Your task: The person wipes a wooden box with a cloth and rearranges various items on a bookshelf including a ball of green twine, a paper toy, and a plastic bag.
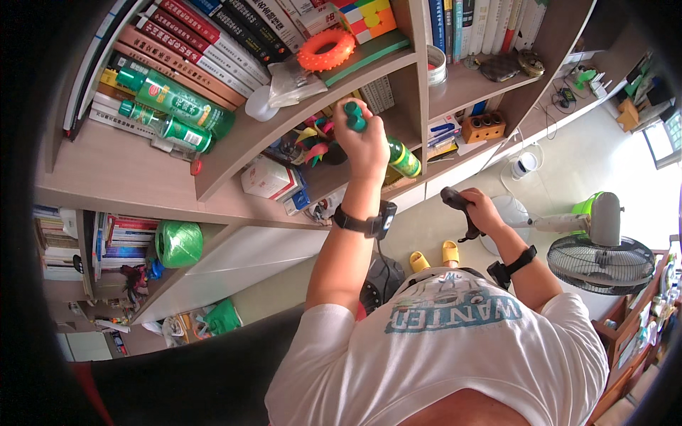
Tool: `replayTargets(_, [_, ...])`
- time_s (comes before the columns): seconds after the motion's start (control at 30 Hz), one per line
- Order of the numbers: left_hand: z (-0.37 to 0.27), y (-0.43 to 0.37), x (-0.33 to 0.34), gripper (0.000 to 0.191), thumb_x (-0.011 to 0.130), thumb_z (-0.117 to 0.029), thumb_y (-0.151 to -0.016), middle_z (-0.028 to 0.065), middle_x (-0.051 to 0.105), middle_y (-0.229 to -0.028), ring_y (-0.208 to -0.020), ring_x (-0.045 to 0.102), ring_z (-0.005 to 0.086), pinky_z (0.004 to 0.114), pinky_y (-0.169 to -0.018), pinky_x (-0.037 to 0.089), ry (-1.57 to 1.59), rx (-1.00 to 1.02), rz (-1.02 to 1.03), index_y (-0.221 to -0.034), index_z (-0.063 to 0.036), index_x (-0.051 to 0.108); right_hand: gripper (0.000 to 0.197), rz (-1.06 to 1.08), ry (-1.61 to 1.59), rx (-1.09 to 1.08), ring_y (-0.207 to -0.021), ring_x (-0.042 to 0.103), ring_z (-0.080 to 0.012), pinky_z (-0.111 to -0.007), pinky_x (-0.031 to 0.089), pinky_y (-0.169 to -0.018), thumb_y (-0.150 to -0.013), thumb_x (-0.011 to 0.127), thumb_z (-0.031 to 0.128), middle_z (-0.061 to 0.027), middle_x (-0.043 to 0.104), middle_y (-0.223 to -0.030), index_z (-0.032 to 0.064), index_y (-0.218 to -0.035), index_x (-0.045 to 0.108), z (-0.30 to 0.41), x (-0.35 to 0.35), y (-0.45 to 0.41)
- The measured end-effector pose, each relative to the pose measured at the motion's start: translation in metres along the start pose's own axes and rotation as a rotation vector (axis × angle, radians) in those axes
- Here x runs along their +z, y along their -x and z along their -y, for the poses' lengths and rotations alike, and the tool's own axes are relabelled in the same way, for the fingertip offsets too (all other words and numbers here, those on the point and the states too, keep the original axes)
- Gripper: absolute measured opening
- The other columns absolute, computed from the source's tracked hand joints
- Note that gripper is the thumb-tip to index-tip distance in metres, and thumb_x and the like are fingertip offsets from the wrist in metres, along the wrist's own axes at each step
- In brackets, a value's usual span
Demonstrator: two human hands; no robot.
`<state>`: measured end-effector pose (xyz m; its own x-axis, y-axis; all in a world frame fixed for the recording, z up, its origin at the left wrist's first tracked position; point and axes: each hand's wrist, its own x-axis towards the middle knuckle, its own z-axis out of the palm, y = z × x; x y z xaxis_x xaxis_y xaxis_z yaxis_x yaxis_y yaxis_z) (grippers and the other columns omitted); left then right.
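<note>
My left hand (365, 139) is closed around a green bottle (405, 158) with a yellow-green label. Its green cap (355, 118) shows above the fist, and the fingers hide the neck. This hand is in front of a shelf compartment with colourful trinkets (315, 139) and a white box (269, 178). Lower and to the right, above the floor, my right hand (484, 210) grips a black object (453, 197) with a rounded end and a thin lower part. What kind of object it is, I cannot tell.
The wooden bookshelf (128, 183) holds books (202, 32), two green bottles (178, 104) (181, 133), an orange spiked ring (326, 49) and a puzzle cube (370, 21). A standing fan (602, 263) is at my right. Yellow slippers (451, 251) are on my feet.
</note>
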<state>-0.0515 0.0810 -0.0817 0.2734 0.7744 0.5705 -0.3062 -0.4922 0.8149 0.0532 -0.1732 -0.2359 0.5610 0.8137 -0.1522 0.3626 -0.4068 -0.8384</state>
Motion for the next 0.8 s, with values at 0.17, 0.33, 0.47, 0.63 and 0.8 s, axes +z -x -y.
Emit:
replayTargets(0.17, [0.027, -0.016, 0.018, 0.019, 0.055, 0.005, -0.073, 0.0033, 0.049, -0.084, -0.074, 0.049, 0.0141, 0.029, -0.073, 0.046, -0.082, -0.041, -0.103, -0.089, -0.0023, 0.047, 0.037, -0.013, 0.014, 0.035, -0.105, 0.06, -0.0349, -0.037, 0.047, -0.094, -0.078, 0.049, -0.005, -0.0159, 0.064, -0.112, 0.0002, -0.109, 0.066, -0.014, -0.008, 0.014])
replayTargets(0.33, [0.028, -0.033, 0.028, 0.043, 0.055, 0.003, -0.076, 0.0246, 0.061, -0.117, -0.108, 0.059, 0.035, 0.043, -0.099, 0.042, -0.199, -0.044, -0.15, -0.118, 0.0118, 0.053, 0.038, -0.009, 0.011, 0.047, -0.105, 0.06, -0.0347, -0.037, 0.047, -0.094, -0.075, 0.049, -0.007, -0.0164, 0.063, -0.112, -0.0003, -0.109, 0.066, -0.022, -0.012, 0.02])
replayTargets(0.47, [0.03, -0.044, 0.035, 0.032, 0.057, 0.002, -0.079, 0.0291, 0.064, -0.114, -0.106, 0.062, 0.0423, 0.044, -0.093, 0.047, -0.341, 0.168, -0.216, -0.11, 0.0108, 0.061, 0.039, 0.004, 0.008, 0.053, -0.106, 0.06, -0.0343, -0.037, 0.046, -0.095, -0.074, 0.049, -0.007, -0.0162, 0.063, -0.112, -0.0005, -0.109, 0.066, -0.027, -0.012, 0.021])
replayTargets(0.63, [0.045, -0.055, 0.038, 0.032, 0.062, -0.001, -0.087, 0.026, 0.061, -0.122, -0.113, 0.058, 0.0404, 0.045, -0.101, 0.041, -0.396, 0.362, -0.204, -0.117, 0.0092, 0.059, 0.039, -0.017, 0.012, 0.037, -0.107, 0.06, -0.038, -0.039, 0.047, -0.095, -0.075, 0.048, -0.004, -0.0186, 0.063, -0.112, 0.0003, -0.109, 0.067, -0.028, -0.014, 0.019])
replayTargets(0.8, [0.064, -0.063, 0.045, 0.026, 0.064, -0.002, -0.087, 0.022, 0.065, -0.113, -0.103, 0.062, 0.0342, 0.042, -0.093, 0.046, -0.466, 0.398, -0.271, -0.111, 0.007, 0.061, 0.039, -0.016, 0.019, 0.047, -0.107, 0.06, -0.0348, -0.037, 0.046, -0.096, -0.074, 0.05, -0.008, -0.0164, 0.063, -0.112, -0.0007, -0.109, 0.066, -0.025, -0.021, 0.017])
